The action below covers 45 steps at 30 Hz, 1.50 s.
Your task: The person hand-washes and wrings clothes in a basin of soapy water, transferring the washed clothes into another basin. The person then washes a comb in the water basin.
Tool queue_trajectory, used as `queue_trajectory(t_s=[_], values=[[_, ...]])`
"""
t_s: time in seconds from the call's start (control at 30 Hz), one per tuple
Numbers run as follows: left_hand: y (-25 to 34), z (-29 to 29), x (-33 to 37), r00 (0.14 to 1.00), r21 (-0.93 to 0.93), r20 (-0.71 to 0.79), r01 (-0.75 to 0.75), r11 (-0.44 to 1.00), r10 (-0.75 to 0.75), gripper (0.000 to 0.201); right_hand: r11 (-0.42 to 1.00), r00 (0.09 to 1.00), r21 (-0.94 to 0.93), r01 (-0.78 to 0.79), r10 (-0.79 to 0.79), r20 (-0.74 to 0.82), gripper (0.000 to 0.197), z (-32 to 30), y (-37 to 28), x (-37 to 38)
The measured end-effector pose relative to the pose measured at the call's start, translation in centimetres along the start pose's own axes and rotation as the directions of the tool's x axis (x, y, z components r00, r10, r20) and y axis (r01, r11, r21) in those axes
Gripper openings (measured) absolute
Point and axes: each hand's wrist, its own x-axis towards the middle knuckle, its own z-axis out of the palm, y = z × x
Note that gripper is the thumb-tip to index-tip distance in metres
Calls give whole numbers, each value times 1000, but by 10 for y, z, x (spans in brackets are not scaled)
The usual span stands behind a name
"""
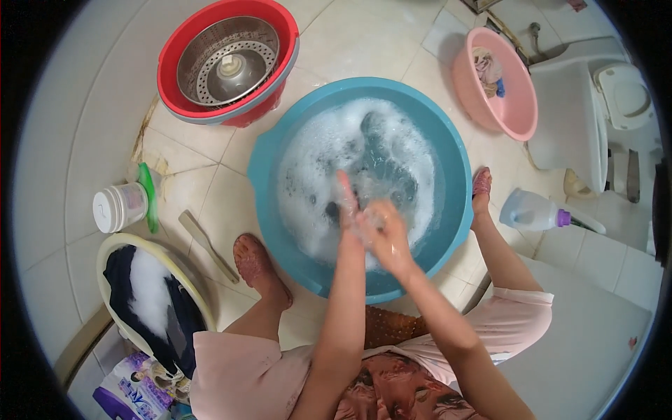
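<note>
A large blue basin [448, 133] on the floor holds water topped with white suds [318, 150]. Over its middle, my left hand [348, 201] points away from me, its fingers stretched out and seen edge-on; I see nothing held in it. My right hand [388, 234] is against the left one near its wrist, fingers bent and smeared by motion and splashing water. Whether it grips anything is unclear. Small dark patches show in the suds beside my left hand; I cannot make out what they are.
A red bucket [290, 42] with a metal spin basket stands far left, a pink basin [462, 70] with cloth far right. Near left are a cream basin [112, 245] of dark, sudsy clothes, a white tub [119, 208] and a brush [206, 245]. A detergent bottle [528, 210] lies right.
</note>
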Motion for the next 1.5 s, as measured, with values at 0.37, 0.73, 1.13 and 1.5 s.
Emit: queue_trajectory(t_s=[0.37, 0.73, 1.13, 1.5], values=[[-11, -13, 18, 833, -238, 553, 134, 962, 21, 54, 902, 957, -331, 278, -289, 15, 22, 8, -35, 18], [25, 13, -1, 976, 128, -166, -117, 985, 138, 33, 913, 852, -222, -343, 203, -483, 39, -34, 85, 97], [-8, 20, 0, 932, 457, -288, -68, 887, 219, 60, 953, 994, 288, -99, 108, -16, 34, -12, 63, 49], [3, 7, -11, 993, 18, 115, 12, 1000, -14, 25, 907, 951, -325, 267, -302, -63, 19, 16, -23, -3]])
